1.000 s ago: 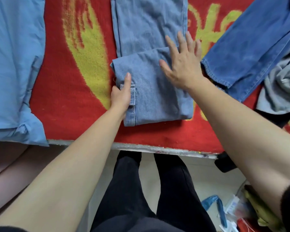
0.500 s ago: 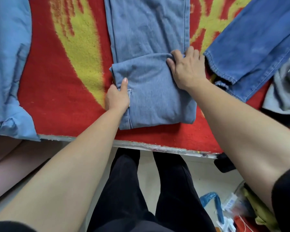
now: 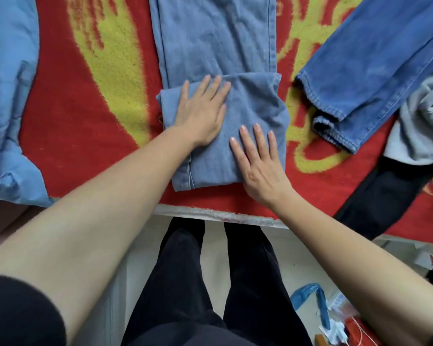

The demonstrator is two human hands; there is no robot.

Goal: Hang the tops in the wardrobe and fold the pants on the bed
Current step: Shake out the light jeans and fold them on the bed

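Red-yellow blanket (image 3: 85,136) covers the top. Below its edge: my black-trousered legs (image 3: 185,283), blue plastic scrap (image 3: 304,292), pale floor (image 3: 294,247).

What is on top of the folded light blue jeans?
The left hand and the right hand lie flat on the light blue jeans. The denim beneath the palms is hidden.

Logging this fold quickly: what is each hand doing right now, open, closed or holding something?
Left hand: open, fingers straight, pressing flat on the folded light-blue denim jeans.
Right hand: open, fingers straight, pressing flat on the same jeans.
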